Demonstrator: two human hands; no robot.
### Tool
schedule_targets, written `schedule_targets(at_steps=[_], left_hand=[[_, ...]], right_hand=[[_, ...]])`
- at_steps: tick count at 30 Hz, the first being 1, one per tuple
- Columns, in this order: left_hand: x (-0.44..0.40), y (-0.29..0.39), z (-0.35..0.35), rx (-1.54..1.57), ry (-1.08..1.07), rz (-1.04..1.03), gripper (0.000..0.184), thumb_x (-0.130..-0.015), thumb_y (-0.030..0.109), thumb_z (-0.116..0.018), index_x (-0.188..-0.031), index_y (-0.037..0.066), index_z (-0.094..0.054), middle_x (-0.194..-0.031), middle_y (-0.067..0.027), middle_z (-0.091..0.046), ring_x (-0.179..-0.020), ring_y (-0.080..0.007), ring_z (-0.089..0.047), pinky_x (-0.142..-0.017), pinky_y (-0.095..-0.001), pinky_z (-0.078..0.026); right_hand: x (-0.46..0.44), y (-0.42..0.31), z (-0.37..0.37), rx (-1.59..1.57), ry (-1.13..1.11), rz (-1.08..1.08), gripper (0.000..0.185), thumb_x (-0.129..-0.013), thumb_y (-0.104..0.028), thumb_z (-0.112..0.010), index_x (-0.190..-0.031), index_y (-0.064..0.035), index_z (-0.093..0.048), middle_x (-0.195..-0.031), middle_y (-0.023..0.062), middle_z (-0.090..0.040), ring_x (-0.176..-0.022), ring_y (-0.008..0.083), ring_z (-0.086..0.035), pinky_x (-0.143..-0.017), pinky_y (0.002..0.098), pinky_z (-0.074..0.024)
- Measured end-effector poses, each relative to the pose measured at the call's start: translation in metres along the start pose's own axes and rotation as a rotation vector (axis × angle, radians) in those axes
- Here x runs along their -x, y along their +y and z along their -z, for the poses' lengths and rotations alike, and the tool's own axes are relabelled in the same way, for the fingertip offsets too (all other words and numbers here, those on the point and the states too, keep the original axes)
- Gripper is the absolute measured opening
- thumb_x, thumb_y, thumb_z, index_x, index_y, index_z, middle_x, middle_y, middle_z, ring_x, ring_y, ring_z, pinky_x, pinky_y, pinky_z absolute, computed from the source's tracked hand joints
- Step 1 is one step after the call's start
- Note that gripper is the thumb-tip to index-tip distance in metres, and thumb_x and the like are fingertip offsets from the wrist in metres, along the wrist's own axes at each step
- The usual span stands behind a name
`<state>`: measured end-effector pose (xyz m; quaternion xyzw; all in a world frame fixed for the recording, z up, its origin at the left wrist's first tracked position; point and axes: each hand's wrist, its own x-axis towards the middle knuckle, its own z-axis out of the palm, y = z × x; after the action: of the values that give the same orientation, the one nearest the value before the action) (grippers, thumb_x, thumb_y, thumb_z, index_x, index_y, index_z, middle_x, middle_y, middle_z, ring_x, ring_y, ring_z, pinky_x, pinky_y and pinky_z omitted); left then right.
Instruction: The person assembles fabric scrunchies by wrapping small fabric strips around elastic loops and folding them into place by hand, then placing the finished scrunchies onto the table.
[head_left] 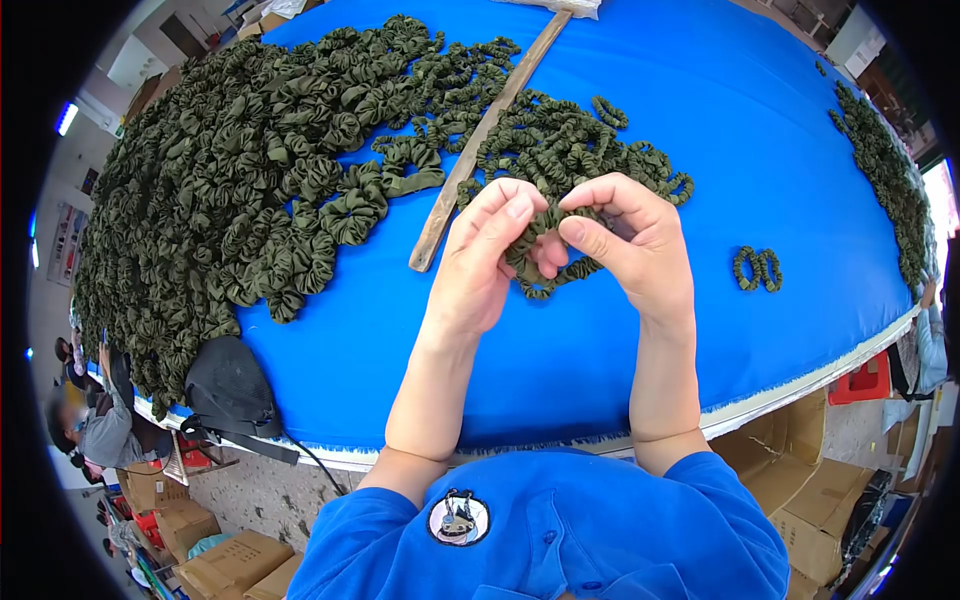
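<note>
Both hands are raised over the blue cloth, close together in front of a pile of small dark green scrunchies (560, 135). My left hand (490, 250) pinches one side of a green scrunchie (545, 222) between thumb and fingers. On its other side my right hand (640, 240) has thumb and forefinger closed on it. The fingers partly hide this scrunchie, and its outline merges with the pile behind. Two small scrunchies (757, 269) lie side by side to the right of my right hand.
A wooden strip (490, 130) separates the small pile from a large heap of bigger scrunchies (250, 150). More scrunchies (880, 170) line the far right edge. A black bag (230, 385) sits at the near left edge. People (105, 430) are at the left; cardboard boxes (825, 500) stand below.
</note>
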<state>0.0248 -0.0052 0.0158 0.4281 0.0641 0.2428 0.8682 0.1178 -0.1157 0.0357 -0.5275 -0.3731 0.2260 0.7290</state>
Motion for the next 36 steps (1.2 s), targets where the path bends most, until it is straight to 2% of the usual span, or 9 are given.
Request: schedule_targets(at_steps=[2,7,11,16,22,27,31,32,36], left_hand=[[0.001,0.001,0.002,-0.033,0.008,0.013,0.012,-0.087,0.006,-0.051,-0.098,0.004,-0.056,-0.064,-0.0014,-0.052,-0.052,-0.0067,-0.048,-0.052,-0.0165,-0.038],[0.001,0.001,0.009,-0.138,0.030,0.062,0.014,-0.088,0.006,-0.052,-0.101,0.004,-0.056,-0.062,0.0004,-0.051,-0.050,-0.0045,-0.044,-0.051,-0.0162,-0.037],[0.003,-0.001,0.009,0.217,-0.010,0.040,0.016,-0.089,0.007,-0.049,-0.104,0.005,-0.056,-0.054,0.0020,-0.043,-0.047,-0.0018,-0.034,-0.049,-0.0183,-0.031],[0.001,0.001,0.008,0.447,-0.056,-0.125,0.018,-0.089,0.007,-0.048,-0.105,0.004,-0.056,-0.053,0.0028,-0.041,-0.046,-0.0029,-0.032,-0.049,-0.0187,-0.029],[-0.001,0.001,0.004,0.282,-0.024,-0.066,0.017,-0.088,0.004,-0.050,-0.103,0.003,-0.056,-0.058,0.0009,-0.048,-0.047,-0.0050,-0.038,-0.052,-0.0205,-0.039],[-0.002,0.007,0.000,-0.076,0.158,-0.031,0.017,-0.091,0.011,-0.048,-0.103,0.001,-0.054,-0.056,0.0019,-0.046,-0.045,-0.0058,-0.036,-0.048,-0.0181,-0.034],[0.000,0.008,0.009,-0.183,0.017,0.058,0.012,-0.088,0.005,-0.053,-0.100,0.003,-0.054,-0.063,-0.0001,-0.050,-0.046,-0.0045,-0.038,-0.044,-0.0156,-0.033],[0.000,0.006,0.011,-0.182,0.018,0.059,0.012,-0.088,0.005,-0.053,-0.100,0.003,-0.054,-0.063,-0.0001,-0.050,-0.046,-0.0045,-0.038,-0.044,-0.0156,-0.033],[-0.004,-0.002,0.016,0.229,-0.091,0.151,0.012,-0.088,0.005,-0.054,-0.099,0.006,-0.055,-0.062,0.0012,-0.048,-0.046,-0.0020,-0.036,-0.041,-0.0135,-0.026]], right_hand=[[0.001,0.000,-0.002,0.008,-0.036,-0.016,0.007,-0.076,0.001,-0.064,-0.082,-0.0001,-0.062,-0.071,0.0043,-0.062,-0.060,0.0095,-0.055,-0.057,0.0183,-0.0438],[0.005,0.001,-0.008,0.322,-0.083,0.009,0.016,-0.074,0.002,-0.068,-0.088,-0.0007,-0.062,-0.081,0.0059,-0.061,-0.069,0.0098,-0.054,-0.064,0.0199,-0.0444],[0.006,0.015,-0.007,0.029,-0.003,0.029,0.003,-0.077,0.000,-0.064,-0.078,0.0010,-0.061,-0.075,0.0084,-0.064,-0.060,0.0104,-0.055,-0.058,0.0200,-0.0447],[0.003,0.011,0.006,-0.259,0.053,0.008,0.003,-0.079,0.001,-0.062,-0.082,0.0021,-0.063,-0.076,0.0083,-0.063,-0.066,0.0103,-0.056,-0.061,0.0203,-0.0447],[0.000,0.004,-0.012,-0.372,0.047,-0.164,0.006,-0.081,0.002,-0.061,-0.086,0.0029,-0.064,-0.076,0.0077,-0.062,-0.068,0.0104,-0.055,-0.063,0.0200,-0.0444],[-0.002,0.013,-0.007,-0.303,0.058,-0.146,0.008,-0.080,0.002,-0.061,-0.088,0.0017,-0.065,-0.075,0.0060,-0.061,-0.065,0.0104,-0.054,-0.061,0.0202,-0.0439],[-0.001,0.016,-0.008,0.087,-0.032,0.056,0.007,-0.079,0.000,-0.063,-0.085,-0.0011,-0.065,-0.075,0.0039,-0.059,-0.063,0.0096,-0.052,-0.058,0.0200,-0.0423],[0.000,0.016,-0.008,0.087,-0.032,0.054,0.007,-0.079,0.000,-0.063,-0.085,-0.0011,-0.065,-0.075,0.0039,-0.059,-0.063,0.0096,-0.052,-0.058,0.0200,-0.0423],[0.003,0.016,-0.011,0.257,0.023,0.059,0.007,-0.077,-0.001,-0.066,-0.083,-0.0037,-0.066,-0.073,0.0019,-0.057,-0.062,0.0092,-0.050,-0.056,0.0195,-0.0406]])
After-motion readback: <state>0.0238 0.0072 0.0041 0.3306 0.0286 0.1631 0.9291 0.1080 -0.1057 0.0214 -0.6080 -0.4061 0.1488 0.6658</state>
